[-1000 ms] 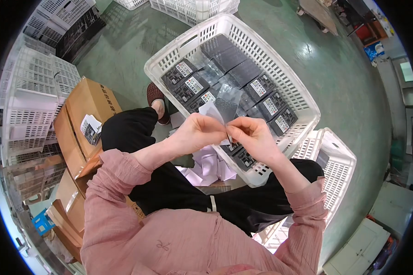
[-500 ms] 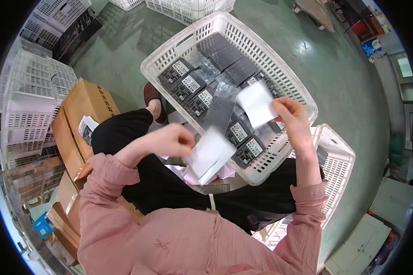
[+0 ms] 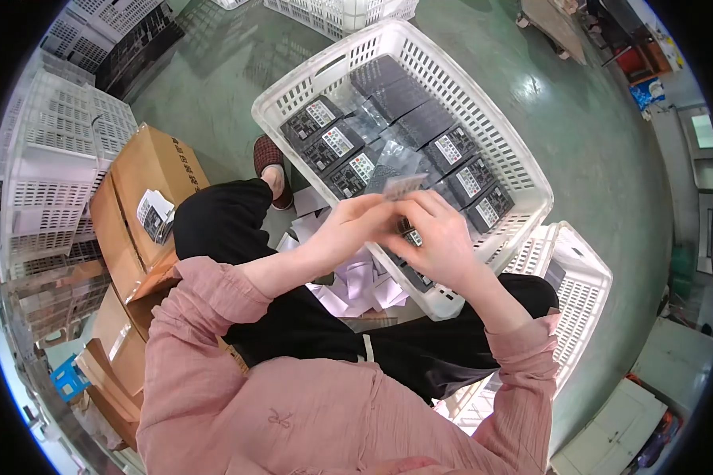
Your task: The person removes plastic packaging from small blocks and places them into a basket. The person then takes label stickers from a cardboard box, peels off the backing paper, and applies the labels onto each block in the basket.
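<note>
My left hand (image 3: pixel 362 220) and my right hand (image 3: pixel 438 240) meet over the near part of a white plastic crate (image 3: pixel 519 170), fingers closed and pinched together. A small, flat greyish slip (image 3: pixel 404 187) sticks up between the fingertips. It is blurred, and its lower part is hidden by my fingers. Inside the crate lie several dark boxes (image 3: pixel 346 144) with white printed labels, in rows. Clear plastic wrapping (image 3: pixel 396 152) lies over the middle ones. Some boxes under my hands are partly covered from view.
Crumpled lilac and white papers (image 3: pixel 348 286) lie below, between my legs. At the left, a cardboard box (image 3: pixel 131 214) has printed sheets (image 3: pixel 155 212) on it, beside stacked white crates (image 3: pixel 63 134). Another white crate (image 3: pixel 582 285) stands at the right.
Both hands have come together over the crate. The white sheet in each hand is no longer seen, and a small greyish slip now shows between the fingers.
</note>
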{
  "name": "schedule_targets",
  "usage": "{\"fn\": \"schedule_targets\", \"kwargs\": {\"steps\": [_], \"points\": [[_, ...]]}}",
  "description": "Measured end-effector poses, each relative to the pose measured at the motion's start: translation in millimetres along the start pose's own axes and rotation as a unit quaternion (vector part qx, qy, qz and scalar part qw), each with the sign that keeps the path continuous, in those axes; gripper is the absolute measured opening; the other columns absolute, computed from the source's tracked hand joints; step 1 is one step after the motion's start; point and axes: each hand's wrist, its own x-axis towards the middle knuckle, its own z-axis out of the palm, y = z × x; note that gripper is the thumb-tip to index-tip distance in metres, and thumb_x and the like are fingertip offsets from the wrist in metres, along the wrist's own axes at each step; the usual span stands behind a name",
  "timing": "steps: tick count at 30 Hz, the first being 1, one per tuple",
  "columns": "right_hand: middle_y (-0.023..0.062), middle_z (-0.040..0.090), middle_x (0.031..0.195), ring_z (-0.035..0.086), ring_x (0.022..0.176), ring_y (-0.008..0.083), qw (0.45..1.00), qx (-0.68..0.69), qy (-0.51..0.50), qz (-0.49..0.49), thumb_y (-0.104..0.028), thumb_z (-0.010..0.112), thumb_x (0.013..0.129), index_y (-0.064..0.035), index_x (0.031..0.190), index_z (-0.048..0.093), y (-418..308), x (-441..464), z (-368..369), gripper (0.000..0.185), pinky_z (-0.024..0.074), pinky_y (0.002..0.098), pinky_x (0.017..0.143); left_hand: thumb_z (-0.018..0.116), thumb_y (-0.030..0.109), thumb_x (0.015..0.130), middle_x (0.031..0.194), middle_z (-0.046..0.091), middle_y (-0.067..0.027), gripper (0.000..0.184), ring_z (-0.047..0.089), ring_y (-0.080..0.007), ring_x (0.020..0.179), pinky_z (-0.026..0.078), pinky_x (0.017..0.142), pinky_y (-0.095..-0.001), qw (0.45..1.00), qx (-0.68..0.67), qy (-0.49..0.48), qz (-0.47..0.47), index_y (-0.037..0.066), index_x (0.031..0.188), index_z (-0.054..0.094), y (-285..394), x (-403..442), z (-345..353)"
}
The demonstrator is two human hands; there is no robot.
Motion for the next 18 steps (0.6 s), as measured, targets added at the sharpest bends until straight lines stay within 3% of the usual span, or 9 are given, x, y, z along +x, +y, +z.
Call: {"fn": "schedule_targets", "kwargs": {"steps": [3,4,7,8,10,14,16,17,18], "points": [[0.0160,0.063,0.104,0.063,0.096,0.0311,0.999,0.041,0.032,0.013,-0.016,0.077,0.075,0.0002,0.108,0.061,0.5,5.5,-2.4,0.040,0.0515,0.0366,0.080,0.053,0.024,0.100,0.108,0.064,-0.0010,0.031,0.060,-0.0075,0.093,0.050,0.082,-0.0261,0.996,-0.068,0.035,-0.038,0.005,0.123,0.058,6.1,-2.5,-2.7],[0.0165,0.063,0.109,0.064,0.098,0.0286,0.998,0.021,0.034,0.044,-0.017,0.077,0.076,0.0018,0.115,0.058,12.6,3.5,0.2,0.047,0.0520,0.0360,0.083,0.053,0.023,0.100,0.109,0.065,-0.0013,0.030,0.060,-0.0078,0.094,0.050,0.083,-0.0261,0.996,-0.080,0.037,-0.031,0.004,0.123,0.058,7.6,-2.5,-4.5],[0.0173,0.065,0.111,0.067,0.090,0.0221,0.959,0.155,0.063,0.230,-0.020,0.074,0.083,0.0037,0.124,0.052,35.9,4.6,7.5,0.052,0.0549,0.0342,0.074,0.054,0.020,0.099,0.109,0.066,-0.0015,0.029,0.061,-0.0085,0.096,0.051,0.085,-0.0270,0.994,-0.106,0.035,-0.022,0.002,0.122,0.058,15.1,-7.3,-5.7],[0.0173,0.065,0.111,0.067,0.090,0.0221,0.959,0.154,0.062,0.232,-0.020,0.074,0.083,0.0037,0.124,0.052,39.9,6.0,4.0,0.052,0.0549,0.0342,0.074,0.054,0.020,0.099,0.108,0.066,-0.0010,0.029,0.062,-0.0083,0.096,0.051,0.085,-0.0273,0.993,-0.110,0.026,-0.020,0.002,0.121,0.059,15.3,-9.8,-6.4],[0.0161,0.063,0.115,0.063,0.099,0.0184,0.851,0.399,-0.056,0.337,-0.021,0.071,0.087,0.0051,0.131,0.047,43.3,9.5,-1.3,0.056,0.0544,0.0304,0.080,0.054,0.017,0.098,0.108,0.067,-0.0012,0.027,0.062,-0.0078,0.095,0.050,0.087,-0.0265,0.993,-0.114,0.004,-0.028,0.001,0.120,0.060,15.9,-15.0,-10.1],[0.0051,0.069,0.096,0.063,0.077,0.0073,0.806,0.454,-0.130,0.358,-0.014,0.067,0.089,0.0019,0.111,0.064,43.2,11.5,14.4,0.027,0.0505,0.0216,0.066,0.057,0.014,0.094,0.112,0.064,-0.0037,0.036,0.061,-0.0085,0.094,0.049,0.083,-0.0258,0.994,-0.038,-0.016,-0.099,-0.001,0.126,0.054,28.8,-22.2,-12.5],[0.0051,0.069,0.096,0.062,0.074,0.0071,0.820,0.428,-0.114,0.362,-0.012,0.066,0.089,0.0016,0.111,0.064,52.9,13.9,20.0,0.026,0.0505,0.0214,0.064,0.061,0.014,0.091,0.116,0.062,-0.0065,0.049,0.061,-0.0116,0.099,0.048,0.086,-0.0277,0.998,-0.059,-0.015,0.017,-0.003,0.134,0.046,7.7,-19.6,-13.9],[0.0049,0.069,0.094,0.063,0.074,0.0074,0.815,0.437,-0.083,0.372,-0.012,0.065,0.089,0.0007,0.109,0.064,56.8,15.7,22.1,0.023,0.0508,0.0218,0.063,0.064,0.009,0.092,0.134,0.052,-0.0118,0.058,0.050,-0.0161,0.121,0.042,0.102,-0.0328,1.000,-0.010,0.025,0.002,-0.001,0.143,0.038,11.9,-22.6,-18.3],[0.0048,0.069,0.094,0.064,0.075,0.0080,0.820,0.420,-0.082,0.380,-0.013,0.066,0.089,-0.0004,0.107,0.065,70.6,15.8,24.7,0.021,0.0513,0.0218,0.063,0.063,0.009,0.092,0.140,0.045,-0.0122,0.058,0.047,-0.0183,0.126,0.042,0.102,-0.0338,0.992,0.003,0.125,0.036,0.000,0.143,0.037,18.8,-25.5,-18.4]]}}
